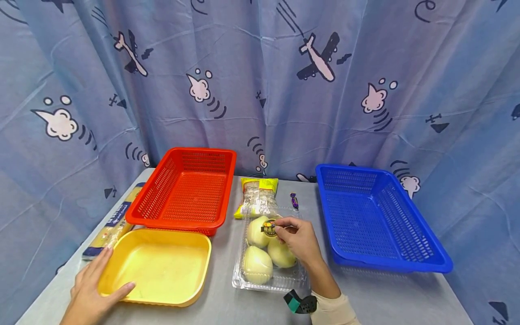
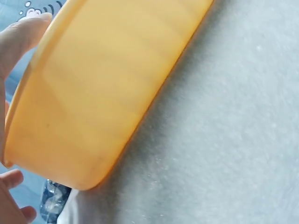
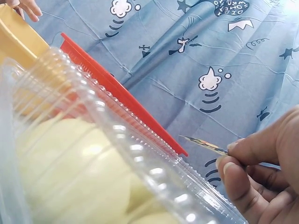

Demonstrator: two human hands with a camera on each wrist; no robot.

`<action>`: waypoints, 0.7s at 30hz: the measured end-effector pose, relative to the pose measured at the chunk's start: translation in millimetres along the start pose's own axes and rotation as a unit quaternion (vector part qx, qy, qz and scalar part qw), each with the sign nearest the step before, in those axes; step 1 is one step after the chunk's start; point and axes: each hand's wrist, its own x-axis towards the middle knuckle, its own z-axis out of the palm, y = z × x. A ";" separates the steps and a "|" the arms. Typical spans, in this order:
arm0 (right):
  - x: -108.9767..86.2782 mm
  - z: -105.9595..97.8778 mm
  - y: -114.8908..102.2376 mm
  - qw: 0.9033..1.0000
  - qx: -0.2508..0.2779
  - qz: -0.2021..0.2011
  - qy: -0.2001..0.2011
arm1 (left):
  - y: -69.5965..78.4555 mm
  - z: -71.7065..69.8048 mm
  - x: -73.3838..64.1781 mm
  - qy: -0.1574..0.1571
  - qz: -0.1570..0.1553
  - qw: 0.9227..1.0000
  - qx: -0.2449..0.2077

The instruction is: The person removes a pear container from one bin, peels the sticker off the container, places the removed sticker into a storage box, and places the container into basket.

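Note:
Over a clear plastic clamshell box (image 1: 280,283) of pale yellow-green round fruit (image 1: 257,265), my right hand (image 1: 298,237) pinches a small dark label (image 1: 269,229) with yellow print between thumb and fingertips. The right wrist view shows the label (image 3: 205,144) edge-on, held clear of the ridged plastic lid (image 3: 140,154). At the left side of a yellow plastic basin (image 1: 162,266), my left hand (image 1: 91,286) rests with fingers extended along the rim and the thumb reaching over the inside. In the left wrist view the basin's outer wall (image 2: 103,93) fills much of the picture.
A red basket (image 1: 195,194) stands behind the basin, a blue basket (image 1: 378,225) at the right. Behind the box lie a yellow-edged packet (image 1: 257,194) and a small purple wrapped sweet (image 1: 294,200). A long blue-and-yellow packet (image 1: 115,219) lies at the left edge. A patterned curtain (image 1: 260,90) hangs behind.

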 end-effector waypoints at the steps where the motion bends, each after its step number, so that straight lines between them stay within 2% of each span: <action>1: -0.1 0.2 -0.2 1.000 0.000 -0.001 0.000 | -0.8 0.6 -0.5 0.002 0.000 1.000 -0.001; 5: 0.1 0.8 -0.3 1.000 -0.002 -0.004 0.002 | -2.7 2.5 -2.7 0.009 0.000 1.000 -0.007; 12: 1.0 1.5 1.8 1.000 -0.014 -0.003 0.005 | -5.5 6.6 -4.5 0.030 0.029 0.998 -0.049; 18: 1.5 1.8 1.3 1.000 -0.020 -0.003 0.008 | -7.6 10.4 -5.8 0.027 -0.006 0.997 -0.079; 21: 1.5 1.8 1.1 1.000 -0.020 -0.001 0.009 | -7.9 13.6 -6.7 0.039 -0.003 0.995 -0.095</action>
